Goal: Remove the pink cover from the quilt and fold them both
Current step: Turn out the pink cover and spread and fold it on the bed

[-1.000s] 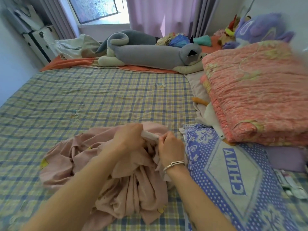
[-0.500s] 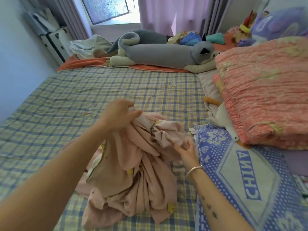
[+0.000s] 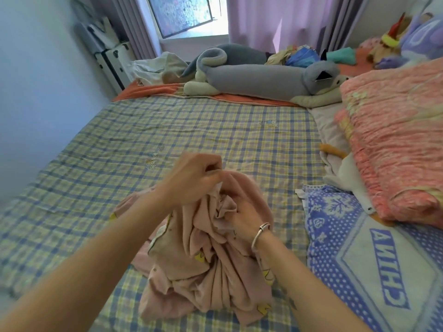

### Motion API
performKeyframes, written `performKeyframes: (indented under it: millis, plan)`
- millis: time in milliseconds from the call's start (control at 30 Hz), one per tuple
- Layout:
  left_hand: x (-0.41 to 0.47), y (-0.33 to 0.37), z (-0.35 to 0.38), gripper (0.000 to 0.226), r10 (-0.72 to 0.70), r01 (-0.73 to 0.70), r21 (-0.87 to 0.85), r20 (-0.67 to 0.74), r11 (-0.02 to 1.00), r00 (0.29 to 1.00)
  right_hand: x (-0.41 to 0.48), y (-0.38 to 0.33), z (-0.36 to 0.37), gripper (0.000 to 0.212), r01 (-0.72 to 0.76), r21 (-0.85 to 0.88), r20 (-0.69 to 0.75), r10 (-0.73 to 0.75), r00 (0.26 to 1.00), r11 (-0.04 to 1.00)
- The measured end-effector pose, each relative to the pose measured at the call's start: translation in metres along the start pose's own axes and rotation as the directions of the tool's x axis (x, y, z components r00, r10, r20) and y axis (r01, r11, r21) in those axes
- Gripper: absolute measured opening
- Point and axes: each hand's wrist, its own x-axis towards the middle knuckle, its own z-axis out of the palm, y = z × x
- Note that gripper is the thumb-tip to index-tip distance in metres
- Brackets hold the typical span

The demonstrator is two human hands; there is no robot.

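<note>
A blue-and-yellow checked bed sheet [image 3: 167, 130] filled most of the frame. A folded salmon-pink crinkled quilt [image 3: 395, 140] lay at the right edge, above a blue-and-white patterned towel [image 3: 359, 248] at lower right. The pale pink fabric cover [image 3: 211, 271], dotted with small yellow prints, sat bunched in deep folds at lower centre on the sheet. The left grip [image 3: 194, 178] was clamped on its raised top edge; the right grip [image 3: 244, 216], just below, was closed on a gathered fold.
</note>
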Motion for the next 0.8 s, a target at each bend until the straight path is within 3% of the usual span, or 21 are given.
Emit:
performKeyframes:
  millis: [100, 200, 333, 433, 467, 533, 567, 600, 633, 667, 733, 800]
  plan:
    - [-0.004, -0.003, -0.002, 0.036, -0.017, 0.013, -0.088, -0.042, 0.996, 0.999, 0.006, -0.004, 0.011, 0.048, 0.049, -0.239, 0.133, -0.017, 0.991, 0.97]
    - [-0.007, -0.006, -0.005, 0.037, -0.02, 0.018, -0.109, -0.023, 0.994, 1.0, 0.015, -0.006, 0.005, 0.045, 0.039, -0.58, 0.273, 0.149, 0.95, 0.813]
    - [-0.009, -0.014, -0.006, 0.046, -0.034, 0.029, -0.074, -0.063, 0.997, 0.997, 0.018, -0.02, -0.014, 0.025, -0.157, -0.674, 0.038, 0.245, 0.969, 0.722]
    - [-0.006, -0.023, -0.015, 0.043, -0.123, 0.114, -0.062, -0.166, 0.992, 0.978, 0.012, -0.011, -0.03, 0.028, -0.461, -0.418, -0.254, 0.387, 0.886, 0.783]
    - [-0.005, -0.023, -0.017, 0.041, -0.138, 0.127, -0.072, -0.182, 0.989, 0.974, 0.011, -0.006, -0.031, 0.035, -0.523, -0.293, -0.272, 0.454, 0.848, 0.8]
    - [-0.002, -0.019, -0.019, 0.038, -0.138, 0.121, -0.109, -0.167, 0.987, 0.976, 0.01, 0.005, -0.031, 0.052, -0.526, 0.097, -0.119, 0.535, 0.836, 0.845]
    - [0.0, -0.016, -0.02, 0.037, -0.133, 0.113, -0.131, -0.152, 0.985, 0.979, 0.007, 0.004, -0.029, 0.066, -0.536, 0.314, 0.054, 0.549, 0.834, 0.784]
    - [0.002, -0.013, -0.02, 0.037, -0.126, 0.103, -0.162, -0.144, 0.981, 0.981, 0.004, 0.004, -0.025, 0.081, -0.549, 0.397, 0.19, 0.519, 0.833, 0.736]
    - [0.003, -0.011, -0.021, 0.037, -0.122, 0.092, -0.202, -0.143, 0.975, 0.982, 0.001, 0.003, -0.022, 0.09, -0.529, 0.339, 0.26, 0.463, 0.847, 0.778]
    - [0.005, -0.009, -0.022, 0.038, -0.118, 0.08, -0.246, -0.142, 0.966, 0.983, -0.001, 0.003, -0.016, 0.089, -0.462, 0.197, 0.241, 0.414, 0.878, 0.865]
    - [0.008, -0.007, -0.023, 0.04, -0.104, 0.055, -0.333, -0.131, 0.941, 0.986, -0.008, 0.01, -0.003, 0.069, -0.357, -0.077, 0.029, 0.36, 0.932, 0.931]
    - [0.011, -0.009, -0.024, 0.039, -0.104, 0.048, -0.371, -0.132, 0.927, 0.986, -0.013, 0.011, 0.004, 0.051, -0.421, -0.033, -0.168, 0.41, 0.896, 0.906]
